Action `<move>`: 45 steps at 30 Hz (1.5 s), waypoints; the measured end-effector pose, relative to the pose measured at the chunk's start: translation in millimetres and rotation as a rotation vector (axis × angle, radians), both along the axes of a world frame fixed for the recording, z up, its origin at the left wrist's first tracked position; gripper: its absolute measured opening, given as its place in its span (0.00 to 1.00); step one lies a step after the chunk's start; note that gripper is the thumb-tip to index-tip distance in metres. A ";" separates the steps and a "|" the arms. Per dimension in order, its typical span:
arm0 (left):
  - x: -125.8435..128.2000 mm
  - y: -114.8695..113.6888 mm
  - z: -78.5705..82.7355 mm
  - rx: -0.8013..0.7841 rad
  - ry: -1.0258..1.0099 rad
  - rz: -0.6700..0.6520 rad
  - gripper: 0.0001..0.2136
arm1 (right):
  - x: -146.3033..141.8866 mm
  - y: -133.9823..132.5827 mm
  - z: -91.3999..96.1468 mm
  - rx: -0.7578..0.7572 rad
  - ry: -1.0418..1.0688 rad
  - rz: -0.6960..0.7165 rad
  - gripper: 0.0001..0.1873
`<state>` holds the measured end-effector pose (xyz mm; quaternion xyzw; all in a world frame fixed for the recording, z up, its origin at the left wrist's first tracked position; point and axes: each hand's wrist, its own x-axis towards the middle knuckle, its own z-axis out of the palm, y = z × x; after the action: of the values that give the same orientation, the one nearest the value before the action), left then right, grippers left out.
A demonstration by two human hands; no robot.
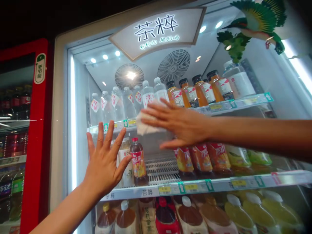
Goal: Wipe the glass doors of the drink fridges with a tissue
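Observation:
My left hand lies flat on the glass door of a white drinks fridge, fingers spread, holding nothing. My right hand reaches in from the right and presses a white cloth against the same glass, fingers stretched out over it. Behind the glass, just right of my left hand, stands a single bottle with a red cap. Clear water bottles and orange drink bottles line the top shelf behind my right hand.
A red fridge with dark bottles stands to the left. A sign with Chinese characters and a green bird sticker sit high on the glass. Lower shelves hold brown and yellow drink bottles.

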<state>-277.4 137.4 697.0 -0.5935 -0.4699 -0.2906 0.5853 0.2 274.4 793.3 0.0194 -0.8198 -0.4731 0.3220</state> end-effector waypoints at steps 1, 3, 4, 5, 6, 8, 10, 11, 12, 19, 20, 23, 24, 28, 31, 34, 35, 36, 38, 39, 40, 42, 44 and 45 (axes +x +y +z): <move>5.4 1.4 -1.2 -0.004 0.006 -0.008 0.34 | 8.8 3.9 3.5 -0.023 0.122 -0.029 0.48; 18.4 5.3 -2.4 -0.017 0.020 -0.025 0.35 | 24.8 9.4 4.1 -0.049 0.277 -0.064 0.49; 26.0 7.9 -2.4 -0.022 0.029 -0.036 0.35 | 31.8 10.6 -0.7 -0.046 0.254 -0.063 0.50; 34.2 11.0 -2.1 -0.026 0.037 -0.046 0.35 | 38.5 11.1 -8.1 -0.035 0.169 -0.052 0.51; 43.1 14.3 -1.7 -0.031 0.043 -0.057 0.36 | 45.2 11.6 -16.2 -0.017 0.041 -0.034 0.51; 62.2 21.6 -0.5 -0.034 0.050 -0.073 0.36 | 60.3 14.7 -26.4 0.008 -0.150 -0.015 0.50; 82.3 29.1 -0.1 -0.026 0.050 -0.074 0.35 | 78.3 21.9 -22.6 -0.003 -0.083 -0.032 0.48; 92.3 32.6 -0.4 -0.020 0.048 -0.067 0.35 | 87.6 26.3 -17.5 -0.019 0.020 -0.041 0.47; 102.0 35.9 -1.0 -0.013 0.048 -0.059 0.35 | 96.3 30.3 -13.1 -0.038 0.125 -0.042 0.47; 152.7 48.2 -9.6 -0.009 0.036 0.023 0.36 | 135.8 45.1 -31.2 -0.003 -0.177 0.080 0.51; 157.7 48.5 -10.1 -0.008 0.024 0.029 0.36 | 142.2 48.5 -26.3 0.002 -0.123 0.074 0.50; 170.8 49.3 -8.3 -0.003 -0.006 0.037 0.36 | 163.9 59.4 -4.5 -0.012 0.201 -0.003 0.49; 174.3 49.8 -6.6 0.001 -0.010 0.040 0.36 | 170.9 62.4 -1.6 -0.004 0.245 -0.008 0.49; 181.4 54.4 4.4 0.021 -0.005 0.063 0.36 | 190.7 72.8 -11.6 0.062 -0.036 0.076 0.53; 178.1 57.4 16.3 0.039 -0.010 0.076 0.37 | 197.2 81.6 4.6 0.030 0.009 0.050 0.49; 166.6 57.7 31.2 0.059 -0.032 0.087 0.36 | 195.3 82.5 36.3 -0.059 0.325 0.009 0.51; 161.0 57.4 36.7 0.067 -0.038 0.091 0.36 | 192.0 80.3 42.0 -0.069 0.340 0.012 0.54; 154.9 57.0 42.6 0.075 -0.046 0.096 0.36 | 187.3 77.2 44.4 -0.064 0.299 0.023 0.55; 142.3 56.3 54.8 0.088 -0.070 0.106 0.35 | 174.6 70.8 44.8 -0.027 0.128 0.056 0.55; 136.4 56.2 60.9 0.092 -0.087 0.110 0.35 | 167.3 68.2 46.0 -0.014 0.069 0.069 0.54; 131.0 56.2 66.8 0.095 -0.104 0.114 0.35 | 159.5 66.0 49.5 -0.016 0.063 0.076 0.52; 122.6 56.5 77.4 0.095 -0.127 0.116 0.34 | 143.3 62.2 61.4 -0.073 0.200 0.071 0.52; 116.6 56.8 86.0 0.099 -0.132 0.108 0.34 | 126.0 56.9 71.2 -0.142 0.346 0.063 0.56; 113.9 56.6 89.6 0.100 -0.130 0.102 0.34 | 116.8 53.5 72.4 -0.152 0.351 0.070 0.57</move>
<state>-163.4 194.0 786.6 -0.5187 -0.5216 -0.3214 0.5963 117.0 327.8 865.6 -0.0591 -0.7834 -0.3942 0.4768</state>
